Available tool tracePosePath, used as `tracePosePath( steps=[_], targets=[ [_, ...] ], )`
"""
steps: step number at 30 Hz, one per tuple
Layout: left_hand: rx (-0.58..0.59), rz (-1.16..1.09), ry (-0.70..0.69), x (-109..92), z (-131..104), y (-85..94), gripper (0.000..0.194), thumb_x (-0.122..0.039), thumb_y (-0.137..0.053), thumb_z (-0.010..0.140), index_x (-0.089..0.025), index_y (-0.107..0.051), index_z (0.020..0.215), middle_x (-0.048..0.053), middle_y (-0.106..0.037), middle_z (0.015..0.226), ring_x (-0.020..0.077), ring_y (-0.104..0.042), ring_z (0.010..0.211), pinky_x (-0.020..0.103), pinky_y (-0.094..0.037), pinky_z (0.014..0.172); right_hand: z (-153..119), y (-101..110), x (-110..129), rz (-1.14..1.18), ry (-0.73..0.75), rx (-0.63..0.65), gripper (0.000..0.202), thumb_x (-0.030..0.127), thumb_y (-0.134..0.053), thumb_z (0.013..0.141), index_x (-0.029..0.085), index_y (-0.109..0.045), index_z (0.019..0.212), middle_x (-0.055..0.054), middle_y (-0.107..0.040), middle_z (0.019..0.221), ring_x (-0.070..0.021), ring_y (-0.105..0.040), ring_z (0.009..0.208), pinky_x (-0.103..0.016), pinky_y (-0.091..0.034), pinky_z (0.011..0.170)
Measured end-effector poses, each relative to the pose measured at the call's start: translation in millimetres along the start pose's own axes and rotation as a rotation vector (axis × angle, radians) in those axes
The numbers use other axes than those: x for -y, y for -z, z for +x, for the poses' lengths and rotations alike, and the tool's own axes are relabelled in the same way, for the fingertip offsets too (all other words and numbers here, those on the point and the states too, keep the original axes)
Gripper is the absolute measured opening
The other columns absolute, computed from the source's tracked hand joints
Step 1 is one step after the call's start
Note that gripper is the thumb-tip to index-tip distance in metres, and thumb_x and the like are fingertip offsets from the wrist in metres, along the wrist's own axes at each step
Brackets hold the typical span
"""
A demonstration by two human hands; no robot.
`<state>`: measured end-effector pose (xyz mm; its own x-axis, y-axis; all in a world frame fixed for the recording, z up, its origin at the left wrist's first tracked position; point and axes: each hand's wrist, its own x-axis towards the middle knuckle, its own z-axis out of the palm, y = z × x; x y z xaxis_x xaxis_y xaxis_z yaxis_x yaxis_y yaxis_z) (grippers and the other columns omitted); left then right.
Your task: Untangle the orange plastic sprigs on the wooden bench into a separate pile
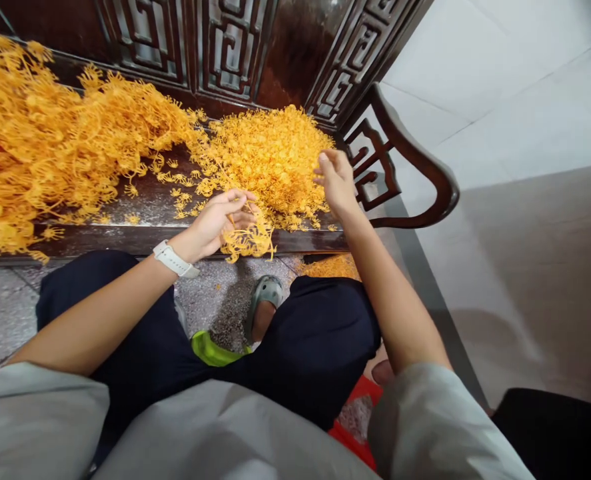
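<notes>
My left hand (225, 220), with a pale watch band on its wrist, has its fingers curled round a small bunch of yellow-orange plastic pieces (249, 241) that hangs at the bench's front edge. These look like thin branching sprigs. At the right side of the smaller heap of loose orange pieces (275, 153) is my right hand (338, 180), its thumb and fingers bent together; whatever is between them is too small to make out. A larger heap of longer, tangled orange sprigs (65, 147) spreads over the left of the bench.
The dark wooden bench (170, 237) has a carved backrest (230, 47) and a curved armrest (425, 160) at right. Scattered single pieces lie between the heaps. More orange material (332, 267) sits below the bench. Something bright green (215, 350) and a red item (350, 443) are down by my legs.
</notes>
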<state>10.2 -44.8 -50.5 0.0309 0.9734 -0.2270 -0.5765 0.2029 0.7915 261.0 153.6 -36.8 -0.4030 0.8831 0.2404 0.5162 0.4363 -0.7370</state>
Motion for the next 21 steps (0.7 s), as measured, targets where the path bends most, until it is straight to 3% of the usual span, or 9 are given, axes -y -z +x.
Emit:
tracePosePath(
  steps=[3, 6, 10, 15, 18, 21],
  targets=[
    [-0.022, -0.045, -0.106, 0, 6, 4.8, 0.006, -0.015, -0.065, 0.102, -0.018, -0.06, 0.102, 0.006, -0.075, 0.1, 0.013, -0.077, 0.088, 0.026, -0.062, 0.088, -32, -24, 44, 0.256, -0.082, 0.253, 0.071, 0.085, -0.045, 0.099, 0.022, -0.062, 0.127, -0.013, -0.067, 0.118, -0.0221, -0.067, 0.096, -0.034, -0.058, 0.076],
    [-0.061, -0.069, -0.18, -2, 11, 7.8, 0.01, -0.013, -0.068, 0.1, -0.019, -0.061, 0.103, 0.005, -0.076, 0.103, 0.0142, -0.077, 0.097, 0.031, -0.06, 0.101, -49, -44, 82, 0.237, 0.05, 0.375, 0.067, 0.082, -0.065, 0.091, 0.022, -0.066, 0.122, -0.009, -0.068, 0.113, -0.0212, -0.064, 0.099, -0.032, -0.055, 0.08],
    [-0.049, -0.069, -0.21, -8, 15, 12.0, 0.004, -0.022, -0.068, 0.103, -0.019, -0.066, 0.104, 0.006, -0.074, 0.102, 0.0146, -0.075, 0.097, 0.03, -0.06, 0.1, -48, -55, 93, 0.196, 0.212, 0.325, 0.05, 0.067, -0.075, 0.09, 0.019, -0.07, 0.103, -0.007, -0.069, 0.103, -0.0211, -0.063, 0.098, -0.038, -0.052, 0.092],
    [-0.083, 0.145, -0.275, -10, 15, 12.3, 0.032, -0.037, -0.055, 0.113, -0.018, -0.07, 0.093, 0.003, -0.065, 0.08, 0.0094, -0.061, 0.069, 0.021, -0.054, 0.067, -38, -49, 89, 0.431, 0.008, 0.19, 0.04, 0.058, -0.074, 0.092, 0.021, -0.059, 0.091, -0.004, -0.065, 0.088, -0.0159, -0.061, 0.081, -0.033, -0.054, 0.075],
    [-0.147, 0.213, -0.341, -9, 18, 13.9, 0.036, -0.046, -0.057, 0.111, -0.021, -0.068, 0.088, -0.001, -0.055, 0.065, 0.0104, -0.056, 0.063, 0.02, -0.052, 0.063, -33, -43, 83, 0.52, -0.004, 0.137, 0.04, 0.059, -0.071, 0.096, 0.023, -0.054, 0.095, -0.002, -0.065, 0.083, -0.0146, -0.064, 0.08, -0.032, -0.057, 0.078],
    [-0.198, 0.196, -0.371, -14, 22, 20.0, 0.036, -0.058, -0.063, 0.106, -0.026, -0.066, 0.09, -0.003, -0.047, 0.058, 0.0139, -0.06, 0.065, 0.023, -0.056, 0.066, -35, -35, 78, 0.475, -0.007, 0.07, 0.043, 0.066, -0.063, 0.1, 0.024, -0.054, 0.101, 0.0, -0.06, 0.077, -0.0143, -0.061, 0.071, -0.03, -0.055, 0.07]
  ],
)
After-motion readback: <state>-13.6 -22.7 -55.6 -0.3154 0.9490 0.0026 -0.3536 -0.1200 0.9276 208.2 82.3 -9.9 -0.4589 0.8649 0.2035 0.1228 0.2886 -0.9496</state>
